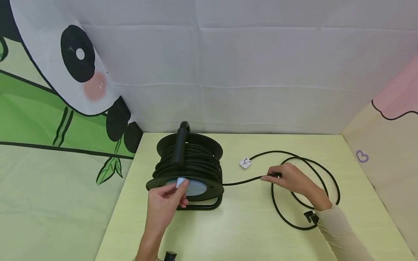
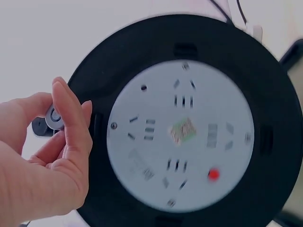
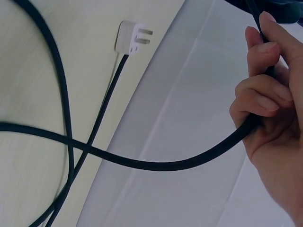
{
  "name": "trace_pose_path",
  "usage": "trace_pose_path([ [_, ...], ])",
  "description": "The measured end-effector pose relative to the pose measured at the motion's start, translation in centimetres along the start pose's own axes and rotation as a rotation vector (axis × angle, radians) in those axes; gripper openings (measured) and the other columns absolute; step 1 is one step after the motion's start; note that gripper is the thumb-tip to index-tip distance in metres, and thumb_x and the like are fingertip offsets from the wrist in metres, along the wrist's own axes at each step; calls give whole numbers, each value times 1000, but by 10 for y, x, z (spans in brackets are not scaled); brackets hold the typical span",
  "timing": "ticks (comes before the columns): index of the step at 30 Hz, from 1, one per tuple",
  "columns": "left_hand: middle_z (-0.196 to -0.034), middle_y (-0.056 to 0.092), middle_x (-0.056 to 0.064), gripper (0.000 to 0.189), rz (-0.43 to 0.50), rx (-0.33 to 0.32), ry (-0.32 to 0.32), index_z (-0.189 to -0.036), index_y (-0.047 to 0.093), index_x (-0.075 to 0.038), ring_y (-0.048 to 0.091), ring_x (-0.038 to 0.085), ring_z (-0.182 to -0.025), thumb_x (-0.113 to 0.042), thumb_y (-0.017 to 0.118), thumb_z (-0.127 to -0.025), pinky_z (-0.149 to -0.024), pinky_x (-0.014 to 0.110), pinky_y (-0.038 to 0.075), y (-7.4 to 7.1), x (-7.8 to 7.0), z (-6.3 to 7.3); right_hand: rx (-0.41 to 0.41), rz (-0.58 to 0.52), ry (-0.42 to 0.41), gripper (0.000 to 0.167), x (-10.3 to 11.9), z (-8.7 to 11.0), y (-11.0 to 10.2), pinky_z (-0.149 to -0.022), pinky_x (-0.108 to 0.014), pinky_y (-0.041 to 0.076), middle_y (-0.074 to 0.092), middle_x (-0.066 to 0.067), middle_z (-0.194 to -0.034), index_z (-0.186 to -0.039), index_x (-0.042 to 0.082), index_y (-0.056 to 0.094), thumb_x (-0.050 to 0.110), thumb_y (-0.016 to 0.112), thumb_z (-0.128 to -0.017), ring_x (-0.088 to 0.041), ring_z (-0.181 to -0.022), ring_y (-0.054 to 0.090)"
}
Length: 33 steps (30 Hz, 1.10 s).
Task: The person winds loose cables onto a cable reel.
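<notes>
A black cable reel (image 1: 186,163) stands on the left part of the table, wound with thick black cable. Its front disc carries a pale round socket panel (image 2: 180,142) with several sets of slots and a red button. At the disc's edge my left hand (image 1: 166,201) pinches a small light-coloured winding knob (image 1: 180,182) between thumb and fingers. Off to the right, my right hand (image 1: 290,177) has its fingers curled round the black cable (image 1: 243,181), which runs from the reel. Beyond that hand the cable lies in loose loops, ending in a white plug (image 1: 245,163).
Fabric with a cartoon print hangs behind and beside the pale table (image 1: 245,232). The reel's carrying handle (image 1: 180,145) rises above the drum, and a tubular black foot (image 1: 202,207) juts out in front. Cable loops (image 1: 338,188) spread under the right forearm.
</notes>
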<state>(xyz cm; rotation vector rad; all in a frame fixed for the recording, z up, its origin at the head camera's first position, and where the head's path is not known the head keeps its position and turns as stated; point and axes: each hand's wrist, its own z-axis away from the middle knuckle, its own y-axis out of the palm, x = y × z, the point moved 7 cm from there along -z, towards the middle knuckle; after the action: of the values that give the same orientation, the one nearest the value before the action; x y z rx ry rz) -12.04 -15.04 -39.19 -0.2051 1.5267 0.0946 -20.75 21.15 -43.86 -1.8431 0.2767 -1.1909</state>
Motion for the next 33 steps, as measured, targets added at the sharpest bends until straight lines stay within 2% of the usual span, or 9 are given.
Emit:
trace_pose_path([
  [6,-63,66,14,28,10,76,10,-83,73,12,67,25,-53,-13,78,-93,-54,32,62,26,3,1,3,-16,-52,17,9,-11,10,-50,-20,36,53,21,-64,-81,27,71,30,73,-98,2,-53,38],
  [8,-63,66,17,27,19,85,12,-86,74,12,67,24,-53,-14,78,-93,-53,31,62,34,5,2,-7,-3,-81,17,11,-14,12,-49,-19,34,52,22,-63,-81,28,71,29,73,-98,3,-52,37],
  [12,-63,67,18,24,22,103,13,-84,76,6,67,22,-52,-16,79,-93,-53,31,61,48,9,3,-43,22,-127,23,13,-17,13,-48,-17,28,43,24,-59,-75,29,67,27,75,-96,5,-51,30],
  [16,-59,66,12,26,4,124,26,-80,76,3,67,23,-52,-19,78,-94,-53,31,61,59,16,3,-43,26,-119,30,11,-19,16,-49,-16,24,34,23,-57,-70,29,61,29,76,-96,6,-51,25],
  [19,-59,66,10,25,2,136,29,-84,77,4,67,20,-51,-19,79,-93,-53,29,61,68,22,4,-19,32,-103,32,11,-19,16,-49,-16,24,35,24,-57,-68,29,60,32,75,-96,6,-51,26],
  [21,-60,67,11,25,5,143,23,-87,78,4,67,17,-51,-19,79,-93,-53,28,60,73,27,5,-14,39,-106,34,12,-18,14,-49,-16,24,34,24,-56,-66,29,59,33,76,-95,7,-50,26],
  [26,-60,67,12,23,0,150,-2,-82,78,0,67,19,-51,-20,81,-92,-53,26,59,84,39,6,-40,67,-132,38,13,-13,-2,-49,-16,23,33,25,-55,-62,27,56,31,80,-91,8,-50,24],
  [33,-59,66,13,28,0,162,-23,-75,76,1,66,16,-50,-20,81,-92,-53,25,59,93,55,7,-73,72,-107,40,1,-2,-23,-49,-16,24,28,24,-58,-62,28,54,28,82,-89,7,-52,23],
])
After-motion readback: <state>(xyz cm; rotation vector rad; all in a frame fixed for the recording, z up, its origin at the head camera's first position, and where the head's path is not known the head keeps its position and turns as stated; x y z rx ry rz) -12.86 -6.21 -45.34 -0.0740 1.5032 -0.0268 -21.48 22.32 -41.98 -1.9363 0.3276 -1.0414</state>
